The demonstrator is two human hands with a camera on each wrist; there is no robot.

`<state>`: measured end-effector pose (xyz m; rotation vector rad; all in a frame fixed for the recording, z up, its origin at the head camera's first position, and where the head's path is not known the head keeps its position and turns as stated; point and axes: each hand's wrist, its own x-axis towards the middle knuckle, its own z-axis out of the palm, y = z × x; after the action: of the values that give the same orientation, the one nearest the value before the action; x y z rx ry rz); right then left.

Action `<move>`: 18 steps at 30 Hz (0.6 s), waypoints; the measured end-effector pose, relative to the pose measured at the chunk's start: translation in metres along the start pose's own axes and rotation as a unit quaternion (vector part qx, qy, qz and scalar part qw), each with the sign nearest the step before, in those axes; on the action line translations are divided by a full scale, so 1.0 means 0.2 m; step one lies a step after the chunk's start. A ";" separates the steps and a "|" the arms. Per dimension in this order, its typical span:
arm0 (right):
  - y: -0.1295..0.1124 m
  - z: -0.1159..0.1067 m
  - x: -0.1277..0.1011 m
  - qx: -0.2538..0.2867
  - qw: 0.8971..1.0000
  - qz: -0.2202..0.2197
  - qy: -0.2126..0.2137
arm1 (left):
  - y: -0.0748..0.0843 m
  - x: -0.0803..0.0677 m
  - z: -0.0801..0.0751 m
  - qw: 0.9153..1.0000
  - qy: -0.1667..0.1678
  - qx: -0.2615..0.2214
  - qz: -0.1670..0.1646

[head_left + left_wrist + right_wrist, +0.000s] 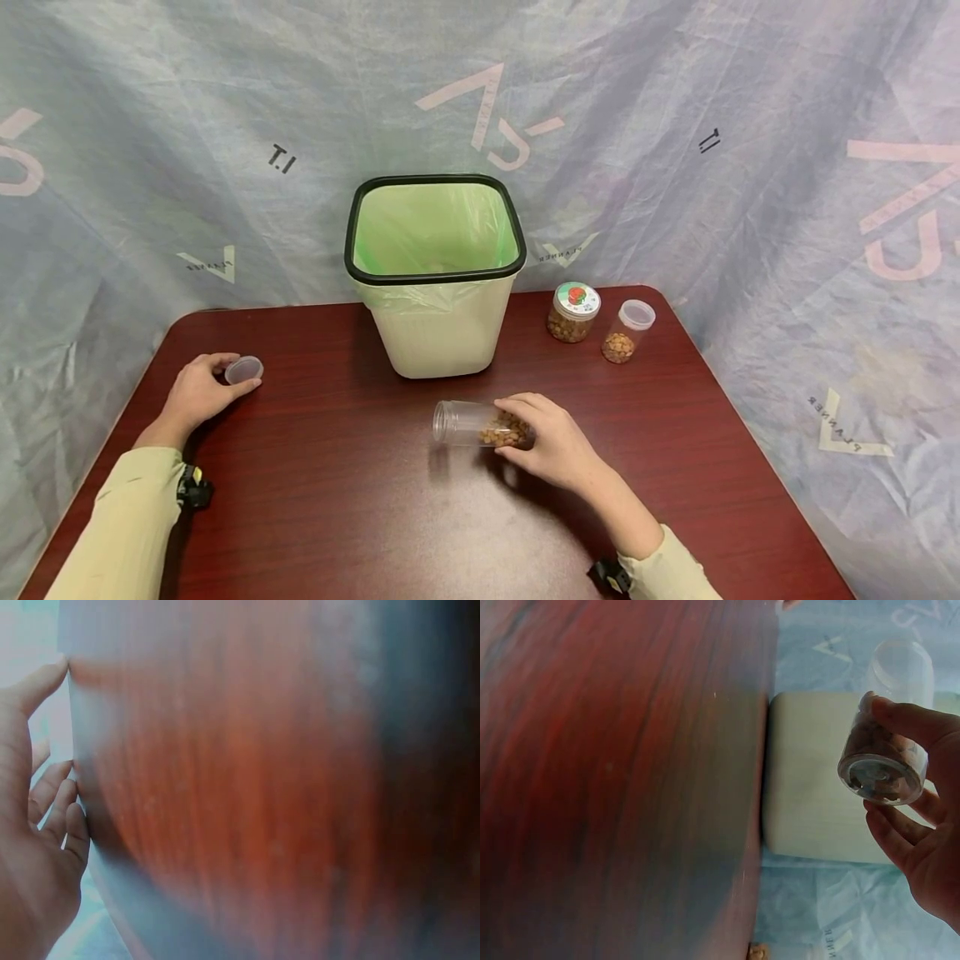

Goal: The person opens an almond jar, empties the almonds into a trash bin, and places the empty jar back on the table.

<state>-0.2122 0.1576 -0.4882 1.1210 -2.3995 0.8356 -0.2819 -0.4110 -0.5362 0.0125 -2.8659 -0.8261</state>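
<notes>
My right hand [551,442] grips a clear plastic jar [467,423] around its base end, thumb on one side and fingers on the other. The jar lies on its side in the air, its uncapped mouth facing left, with brown nut-like pieces [501,429] gathered toward the base. In the right wrist view the jar [891,742] shows its round bottom. At the table's left side, my left hand [201,390] holds a translucent lid [244,370] between thumb and fingers, low at the tabletop. The left wrist view shows the hand [37,802], but not the lid.
A pale bin [442,333] with a black rim and a green-tinted liner stands at the table's back middle. Back right are a short jar [572,321] with a printed lid and a taller capped jar [624,337], both holding brown pieces. Grey printed cloth [315,100] surrounds the dark red table [337,517].
</notes>
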 end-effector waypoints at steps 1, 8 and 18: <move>0.00 0.00 0.00 0.001 1.000 0.001 0.000 | 0.00 0.00 0.00 1.000 0.000 0.000 0.002; -0.01 -0.01 0.00 -0.001 1.000 0.003 0.001 | 0.01 0.01 -0.02 1.000 -0.006 -0.004 0.008; -0.01 -0.03 0.00 -0.012 1.000 0.019 0.001 | 0.06 0.00 -0.08 1.000 0.001 -0.023 -0.002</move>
<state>-0.2101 0.1595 -0.4832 1.0688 -2.4290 0.8167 -0.2794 -0.4100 -0.5158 0.0138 -2.8448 -0.8931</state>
